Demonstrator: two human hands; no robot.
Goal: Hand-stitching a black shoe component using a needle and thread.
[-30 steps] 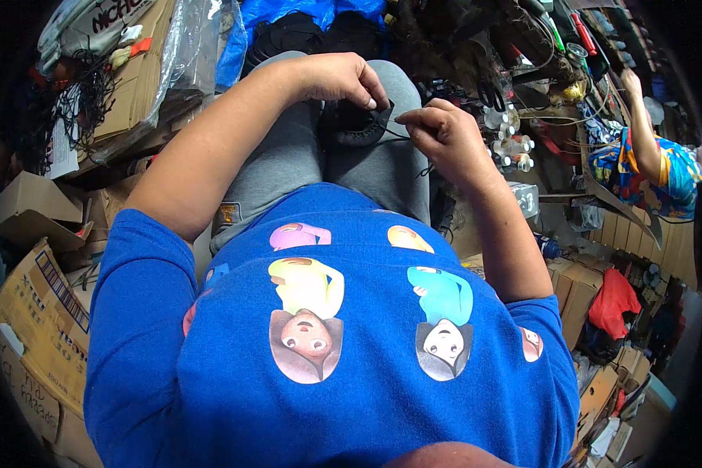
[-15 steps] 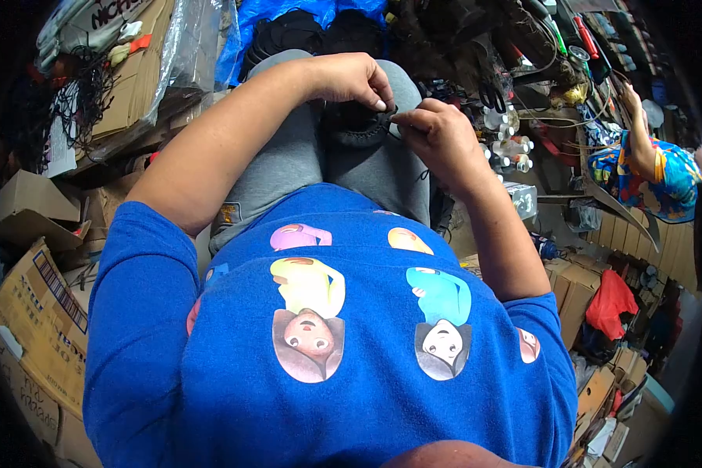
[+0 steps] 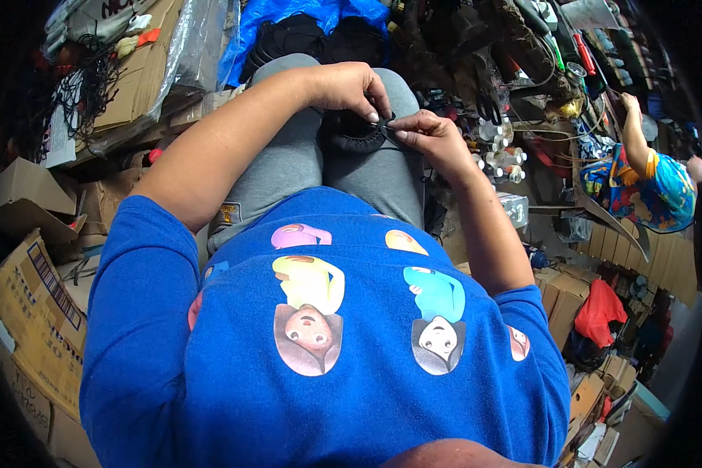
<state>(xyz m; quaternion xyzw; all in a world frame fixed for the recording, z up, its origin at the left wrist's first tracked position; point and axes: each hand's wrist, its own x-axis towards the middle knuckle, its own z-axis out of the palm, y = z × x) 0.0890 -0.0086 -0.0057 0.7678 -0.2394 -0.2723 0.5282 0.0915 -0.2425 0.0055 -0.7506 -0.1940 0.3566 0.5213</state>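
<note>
A small black rounded piece with a ribbed, gathered rim point(image 3: 357, 143) lies on my lap between my grey-clad knees. It resembles a shoe upper, though its kind is hard to make out. From above, my left hand point(image 3: 356, 87) pinches its far right edge, thumb and fingers bent down. Just right of that edge, my right hand point(image 3: 435, 136) is closed, thumb against forefinger, on something thin like a cord end or needle. Both sets of fingertips nearly meet at the rim. Part of the piece is hidden under my left hand.
Round black pieces point(image 3: 288, 40) sit on a blue tarp point(image 3: 246, 35) beyond my knees. Small bottles point(image 3: 508, 160) stand to the right. Cardboard boxes point(image 3: 31, 199) and tangled black cords point(image 3: 86, 97) are left. Another person in a colourful shirt point(image 3: 655, 191) is at far right.
My right hand has shifted slightly down and its fingertips have come closer to the rim. My left hand has dipped a little, showing more of the gathered edge.
</note>
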